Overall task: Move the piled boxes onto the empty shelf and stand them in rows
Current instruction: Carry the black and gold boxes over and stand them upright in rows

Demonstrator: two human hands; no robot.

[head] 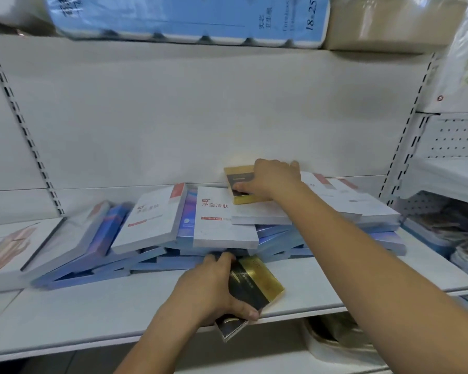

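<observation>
A loose pile of flat boxes (pixel 222 225), white ones with red print and blue ones, lies across the middle of the white shelf (pixel 92 306). My left hand (pixel 214 287) grips a black-and-gold box (pixel 257 282) at the shelf's front edge, thumb underneath. My right hand (pixel 270 178) reaches to the back of the pile and grips a second black-and-gold box (pixel 239 184) lying on top of a white box, near the back panel.
A shelf above carries a blue pack of tissue rolls (pixel 187 20) and a brown carton (pixel 389 22). At the right a neighbouring shelf unit (pixel 449 171) holds stacked goods. A printed flat box (pixel 14 244) lies at the far left. Bare shelf surface shows at the front left.
</observation>
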